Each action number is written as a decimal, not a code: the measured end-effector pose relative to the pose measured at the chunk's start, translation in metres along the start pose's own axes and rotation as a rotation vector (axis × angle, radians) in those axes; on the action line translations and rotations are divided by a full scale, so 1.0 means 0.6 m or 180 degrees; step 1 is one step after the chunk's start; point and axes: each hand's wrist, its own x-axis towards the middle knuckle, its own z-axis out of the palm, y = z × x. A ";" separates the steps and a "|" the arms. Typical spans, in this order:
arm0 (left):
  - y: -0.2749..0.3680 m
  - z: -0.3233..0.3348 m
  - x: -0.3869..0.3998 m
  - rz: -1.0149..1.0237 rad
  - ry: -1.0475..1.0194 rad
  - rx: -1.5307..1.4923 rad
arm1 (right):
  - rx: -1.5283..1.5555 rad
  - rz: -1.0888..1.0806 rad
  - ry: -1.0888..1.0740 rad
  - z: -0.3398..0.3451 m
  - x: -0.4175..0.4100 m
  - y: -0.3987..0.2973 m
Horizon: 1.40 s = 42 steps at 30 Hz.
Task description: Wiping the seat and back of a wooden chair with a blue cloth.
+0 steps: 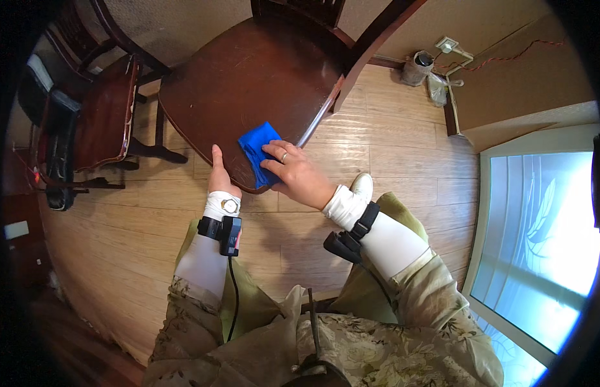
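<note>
A dark red-brown wooden chair (242,77) stands before me, its seat scuffed with fine scratches. Near the seat's front corner lies a folded blue cloth (254,147). My right hand (300,174), with a ring on one finger, presses on the cloth, its fingertips over the right part. At the seat's front left edge, my left hand (222,176) grips the rim; the thumb shows and the other fingers are hidden under the seat. It holds nothing else.
A second wooden chair (106,111) with worn edges stands at left, a black bag-like item (60,145) beside it. By the wall are a wrapped container (416,70), a plastic bag (437,89) and a wall socket (446,45) with a red cord. A frosted glass door (537,242) is at right.
</note>
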 end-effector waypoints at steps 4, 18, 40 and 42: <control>-0.014 -0.035 0.021 0.0078 -0.0171 -0.0164 | -0.0014 -0.0012 -0.0016 0.026 0.017 -0.017; -0.027 -0.037 -0.005 0.0177 0.0020 0.0174 | -0.0322 0.0016 0.0483 0.066 0.076 0.011; -0.016 -0.025 0.024 0.0233 0.0256 0.0043 | 0.0179 -0.0014 0.0075 0.059 0.021 -0.018; -0.016 -0.015 0.013 0.0317 0.0199 -0.0015 | 0.0159 0.0007 0.0094 0.047 0.021 0.000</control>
